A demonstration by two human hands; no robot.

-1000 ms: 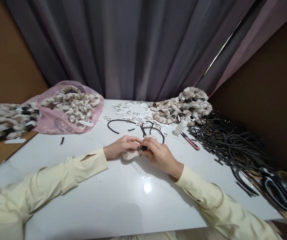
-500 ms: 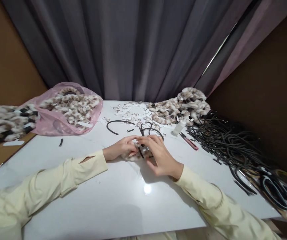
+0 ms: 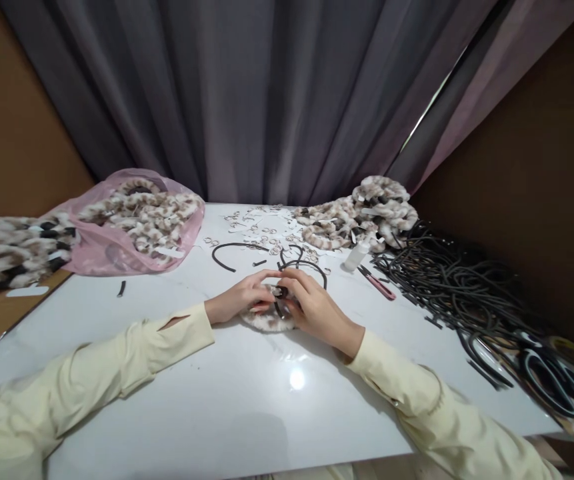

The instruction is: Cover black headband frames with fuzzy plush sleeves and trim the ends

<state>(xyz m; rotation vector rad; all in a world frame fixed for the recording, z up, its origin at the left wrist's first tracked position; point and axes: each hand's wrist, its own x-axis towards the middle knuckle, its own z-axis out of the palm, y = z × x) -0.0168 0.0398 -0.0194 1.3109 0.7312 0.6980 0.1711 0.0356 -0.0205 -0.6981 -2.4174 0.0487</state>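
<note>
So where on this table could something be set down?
Widest: the glossy white tabletop's near stretch, between the pale yellow sleeves. Smaller: between the pink plastic bag and the left sleeve, beside a short black tube. Crowded: beyond left hand and right hand, with silvery rings, and at right, under the heaped black tubes.

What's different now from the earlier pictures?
The right hand, its fingers spread a moment ago, has closed in again beside the left hand, at the dark part of the furry loop. More of the loop now shows below the hands. The pink plastic bag, small bottle and pink-handled cutter stayed put.
</note>
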